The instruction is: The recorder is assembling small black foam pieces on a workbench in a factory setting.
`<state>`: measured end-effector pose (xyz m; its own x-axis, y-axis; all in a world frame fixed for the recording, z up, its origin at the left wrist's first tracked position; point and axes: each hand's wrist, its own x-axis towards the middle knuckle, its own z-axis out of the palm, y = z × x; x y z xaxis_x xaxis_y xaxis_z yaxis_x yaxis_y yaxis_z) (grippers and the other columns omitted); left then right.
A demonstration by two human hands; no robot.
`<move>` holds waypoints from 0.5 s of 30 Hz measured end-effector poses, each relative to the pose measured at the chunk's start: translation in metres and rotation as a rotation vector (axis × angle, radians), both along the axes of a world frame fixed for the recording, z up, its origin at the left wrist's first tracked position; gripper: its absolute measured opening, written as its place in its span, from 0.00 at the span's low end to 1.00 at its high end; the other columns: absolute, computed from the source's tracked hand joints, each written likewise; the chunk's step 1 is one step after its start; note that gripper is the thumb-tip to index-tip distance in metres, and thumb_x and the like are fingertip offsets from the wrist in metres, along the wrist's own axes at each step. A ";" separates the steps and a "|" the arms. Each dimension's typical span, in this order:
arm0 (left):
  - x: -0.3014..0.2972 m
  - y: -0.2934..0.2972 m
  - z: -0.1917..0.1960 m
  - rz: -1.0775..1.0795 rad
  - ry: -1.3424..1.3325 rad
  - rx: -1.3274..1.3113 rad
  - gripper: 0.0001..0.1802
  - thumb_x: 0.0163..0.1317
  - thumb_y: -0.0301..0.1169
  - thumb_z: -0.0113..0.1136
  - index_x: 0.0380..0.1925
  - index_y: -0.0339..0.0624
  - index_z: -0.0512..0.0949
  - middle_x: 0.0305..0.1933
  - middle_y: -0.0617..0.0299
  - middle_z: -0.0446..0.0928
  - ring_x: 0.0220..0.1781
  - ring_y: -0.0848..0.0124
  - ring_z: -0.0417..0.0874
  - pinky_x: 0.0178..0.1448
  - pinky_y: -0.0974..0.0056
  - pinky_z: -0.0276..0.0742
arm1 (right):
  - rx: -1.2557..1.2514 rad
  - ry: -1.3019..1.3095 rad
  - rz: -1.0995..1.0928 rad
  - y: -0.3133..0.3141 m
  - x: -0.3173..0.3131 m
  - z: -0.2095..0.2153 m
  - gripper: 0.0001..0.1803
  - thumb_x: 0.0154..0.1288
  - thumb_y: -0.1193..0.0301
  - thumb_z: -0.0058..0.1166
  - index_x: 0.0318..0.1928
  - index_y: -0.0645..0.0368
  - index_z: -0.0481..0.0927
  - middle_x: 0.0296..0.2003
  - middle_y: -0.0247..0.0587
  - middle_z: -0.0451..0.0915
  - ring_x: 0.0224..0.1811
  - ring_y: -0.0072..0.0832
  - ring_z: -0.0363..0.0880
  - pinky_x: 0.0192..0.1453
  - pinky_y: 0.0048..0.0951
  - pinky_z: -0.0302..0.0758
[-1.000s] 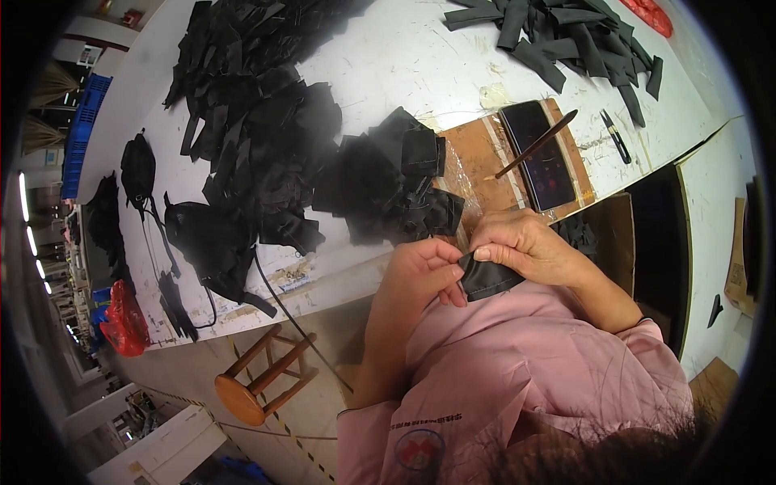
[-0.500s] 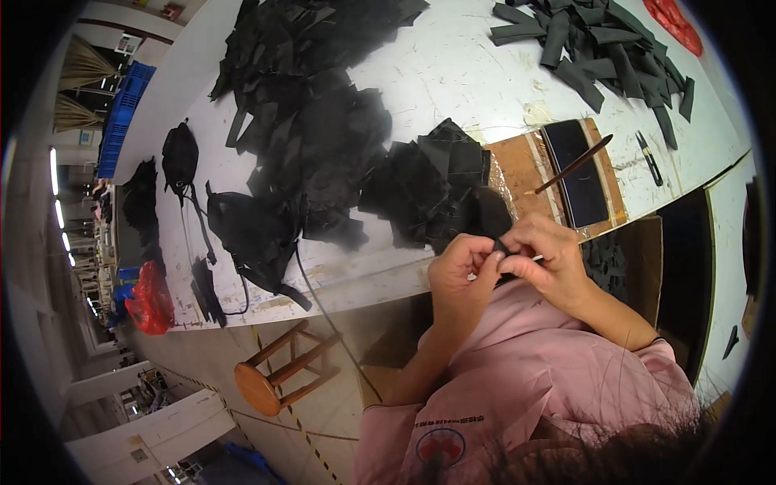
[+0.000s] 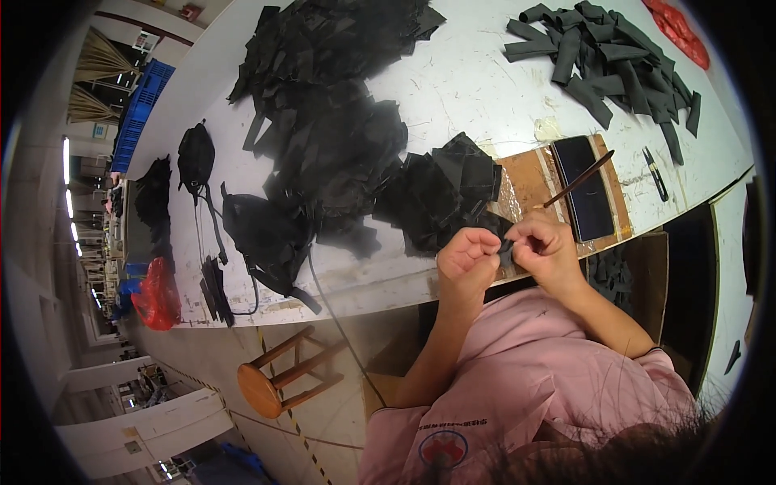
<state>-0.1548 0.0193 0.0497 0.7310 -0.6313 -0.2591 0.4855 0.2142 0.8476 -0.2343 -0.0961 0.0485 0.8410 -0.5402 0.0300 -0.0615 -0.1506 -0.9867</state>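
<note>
A small black fabric piece (image 3: 507,252) is held between my two hands at the near edge of the table. My left hand (image 3: 467,260) has its fingers curled in and pinches the piece's left side. On its other side, my right hand (image 3: 546,249) pinches it between thumb and fingertips. Most of the piece is hidden by the fingers. Just beyond my hands lies a stack of black fabric pieces (image 3: 440,190). A brown board (image 3: 524,179) bearing a dark phone-like slab (image 3: 584,194) is close to my right hand, and a slim brown stick (image 3: 584,176) slants over it.
Large heaps of black cut fabric (image 3: 331,121) cover the table's left half. Black bags with straps (image 3: 263,238) lie further left. Grey-black strips (image 3: 614,61), a red bag (image 3: 679,32) and a small black cutter (image 3: 655,175) sit right. A wooden stool (image 3: 263,388) stands below.
My hands have drawn slightly apart and the left fingers have curled in more. The dark rounded piece that stood up beyond them is no longer visible there. The view has shifted slightly.
</note>
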 end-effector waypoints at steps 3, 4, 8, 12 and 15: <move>0.004 0.004 0.005 -0.227 0.256 -0.276 0.11 0.46 0.14 0.48 0.32 0.34 0.68 0.25 0.63 0.72 0.22 0.84 0.68 0.25 0.81 0.60 | 0.698 0.091 0.017 -0.006 -0.003 -0.003 0.02 0.48 0.81 0.53 0.25 0.63 0.77 0.20 0.31 0.72 0.18 0.14 0.65 0.20 0.14 0.59; 0.003 0.004 0.004 -0.196 0.170 -0.100 0.12 0.45 0.14 0.47 0.32 0.34 0.68 0.25 0.63 0.71 0.23 0.84 0.68 0.25 0.80 0.61 | 0.696 0.087 0.016 -0.006 -0.003 -0.004 0.02 0.48 0.81 0.53 0.25 0.63 0.77 0.20 0.31 0.72 0.18 0.14 0.65 0.20 0.14 0.59; -0.011 -0.008 -0.001 0.048 -0.241 0.256 0.11 0.45 0.14 0.48 0.31 0.33 0.70 0.25 0.62 0.72 0.19 0.85 0.66 0.21 0.79 0.59 | 1.312 0.025 0.248 -0.008 -0.011 -0.006 0.04 0.52 0.74 0.56 0.28 0.60 0.75 0.20 0.32 0.72 0.18 0.14 0.63 0.18 0.13 0.57; -0.017 -0.012 -0.008 0.180 -0.431 0.255 0.09 0.47 0.13 0.48 0.30 0.32 0.71 0.27 0.60 0.74 0.17 0.86 0.66 0.18 0.80 0.56 | 1.276 -0.017 0.247 -0.006 -0.009 -0.002 0.06 0.53 0.71 0.55 0.27 0.58 0.72 0.20 0.30 0.70 0.19 0.14 0.63 0.21 0.12 0.59; -0.011 -0.006 0.000 0.019 -0.100 0.026 0.09 0.49 0.14 0.49 0.32 0.33 0.71 0.25 0.62 0.73 0.16 0.86 0.64 0.17 0.81 0.54 | 1.104 -0.004 0.176 -0.011 -0.013 -0.001 0.08 0.55 0.68 0.54 0.27 0.56 0.70 0.19 0.27 0.68 0.20 0.14 0.64 0.22 0.12 0.60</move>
